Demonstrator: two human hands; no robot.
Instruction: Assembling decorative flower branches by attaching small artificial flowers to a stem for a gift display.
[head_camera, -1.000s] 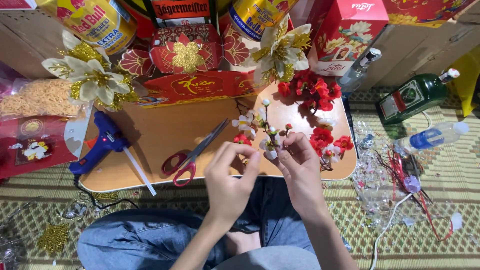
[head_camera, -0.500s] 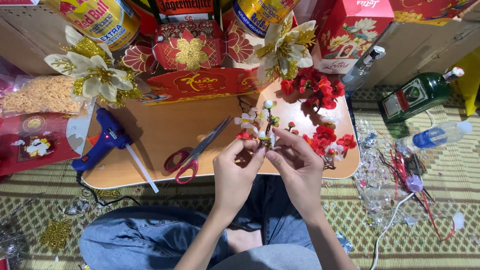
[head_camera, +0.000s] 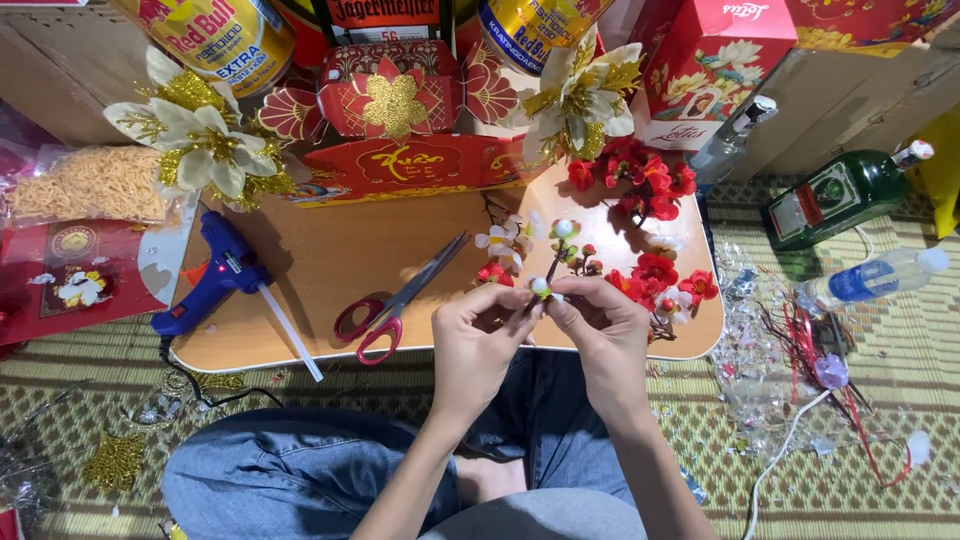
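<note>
Both hands have dropped nearer the desk (head_camera: 330, 255) edge; left hand (head_camera: 480, 335) & right hand (head_camera: 598, 330) pinch flower sprig (head_camera: 548, 270), bud being fitted.

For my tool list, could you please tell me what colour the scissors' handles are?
Red, on the metal-bladed scissors lying on the wooden table; head view.

The lower stem of the blossom sprig (head_camera: 556, 262) is hidden between the left hand (head_camera: 480, 345) and right hand (head_camera: 600, 335), so how the fingertips grip it cannot be told. The two cans (head_camera: 215, 35) at the top are cut off by the frame's edge. The clear plastic scraps (head_camera: 765, 385) on the mat are too jumbled to make out.
</note>
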